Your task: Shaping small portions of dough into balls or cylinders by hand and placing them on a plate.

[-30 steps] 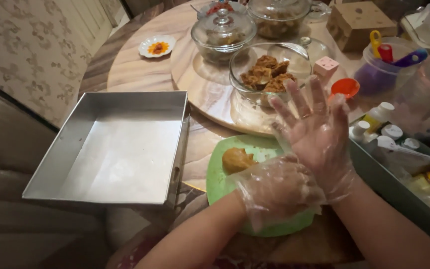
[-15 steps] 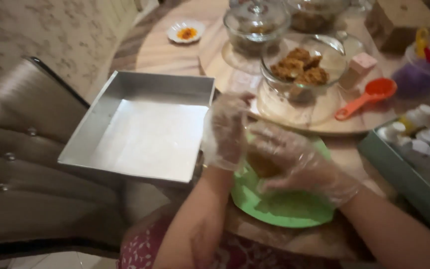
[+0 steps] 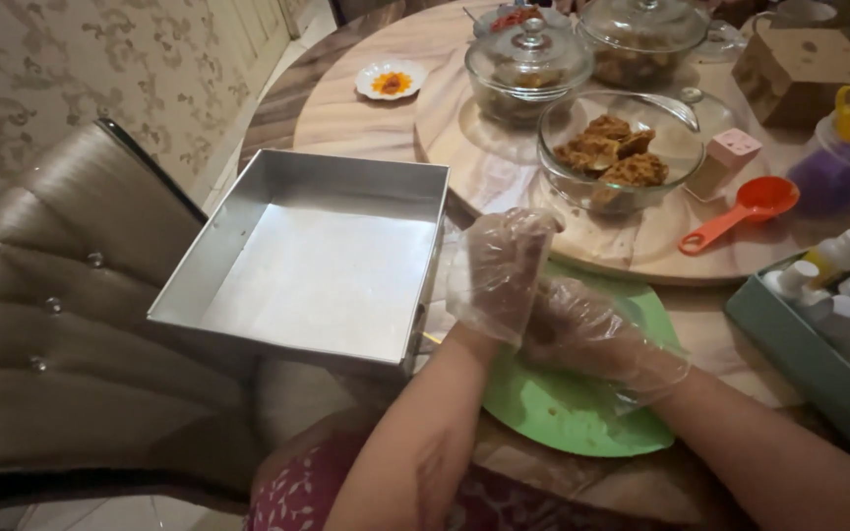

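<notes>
Both gloved hands cupped together over green plate (image 3: pixel 563 413); left hand (image 3: pixel 499 270) and right hand (image 3: pixel 597 334) closed round brown dough lump, mostly hidden between palms. Square metal pan (image 3: pixel 317 261) lies just left of grip, left hand nearer.

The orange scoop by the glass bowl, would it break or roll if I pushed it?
The orange scoop looks like plastic, so probably light and stiff, unlikely to break. Its long flat handle lies on the wooden turntable, so it would likely slide, not roll.
</notes>
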